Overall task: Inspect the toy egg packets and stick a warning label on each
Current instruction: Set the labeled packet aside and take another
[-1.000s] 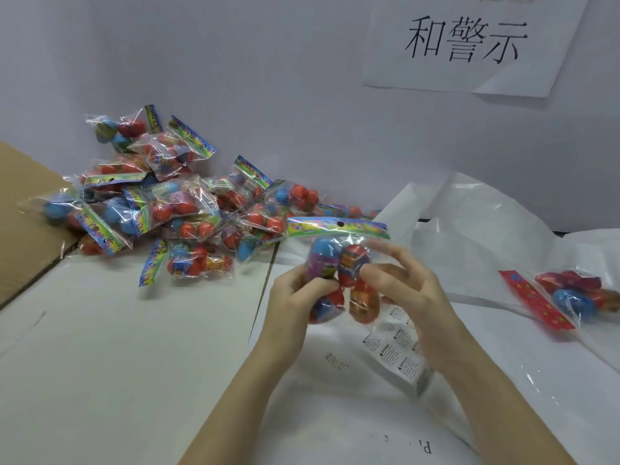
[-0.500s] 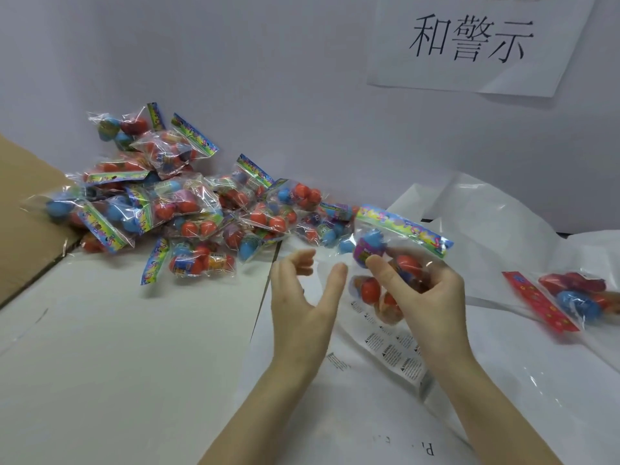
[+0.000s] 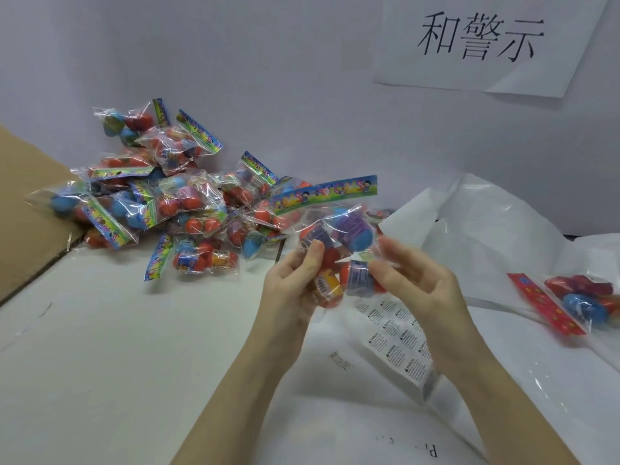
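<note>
Above the middle of the table I hold one clear packet of toy eggs (image 3: 339, 243) with a colourful header strip on top. My left hand (image 3: 295, 283) grips its lower left side, thumb over a red egg. My right hand (image 3: 412, 280) pinches its right side with thumb and fingertips. A sheet of small white warning labels (image 3: 396, 337) lies flat on the table just below my right hand. A heap of several similar packets (image 3: 161, 203) is piled at the back left against the wall.
One packet with a red header (image 3: 570, 303) lies on crumpled white plastic (image 3: 496, 223) at the right. A brown cardboard flap (image 3: 23, 193) rises at the left edge. A paper sign with printed characters (image 3: 479, 38) hangs on the wall.
My left hand, which had let go half a second ago, grips the packet again. The packet has swung back to the left and turned, its header now level.
</note>
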Action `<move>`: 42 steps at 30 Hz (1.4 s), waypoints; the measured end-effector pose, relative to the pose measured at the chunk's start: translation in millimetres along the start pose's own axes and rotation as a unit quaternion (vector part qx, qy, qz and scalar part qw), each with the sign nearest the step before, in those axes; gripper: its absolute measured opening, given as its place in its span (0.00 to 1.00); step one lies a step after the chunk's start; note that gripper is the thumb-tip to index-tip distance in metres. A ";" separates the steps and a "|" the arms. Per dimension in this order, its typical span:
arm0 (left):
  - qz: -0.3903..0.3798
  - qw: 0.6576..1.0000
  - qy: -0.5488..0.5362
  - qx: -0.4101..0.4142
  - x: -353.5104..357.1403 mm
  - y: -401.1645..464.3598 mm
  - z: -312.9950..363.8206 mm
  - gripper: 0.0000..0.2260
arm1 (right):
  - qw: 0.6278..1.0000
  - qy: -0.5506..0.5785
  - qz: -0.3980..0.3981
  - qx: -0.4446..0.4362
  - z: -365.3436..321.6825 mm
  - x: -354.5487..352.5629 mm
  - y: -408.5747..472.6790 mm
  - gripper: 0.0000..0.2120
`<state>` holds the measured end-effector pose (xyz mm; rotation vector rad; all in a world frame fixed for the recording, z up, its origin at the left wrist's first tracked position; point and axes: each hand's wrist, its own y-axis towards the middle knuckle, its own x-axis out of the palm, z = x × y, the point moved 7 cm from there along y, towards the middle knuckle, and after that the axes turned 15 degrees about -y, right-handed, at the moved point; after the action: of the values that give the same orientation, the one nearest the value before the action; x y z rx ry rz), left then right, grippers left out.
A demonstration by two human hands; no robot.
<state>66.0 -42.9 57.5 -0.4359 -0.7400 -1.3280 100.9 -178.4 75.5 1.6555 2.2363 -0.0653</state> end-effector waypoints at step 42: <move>0.205 0.967 0.149 0.020 -25.8 -2.7 -4.4 0.32 | 0.973 -0.045 0.192 -0.121 -13.5 -7.5 -11.9 0.10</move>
<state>62.7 -28.2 36.0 -0.3248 -0.3969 -0.9581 88.2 -185.7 88.4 1.8692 1.7443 0.2166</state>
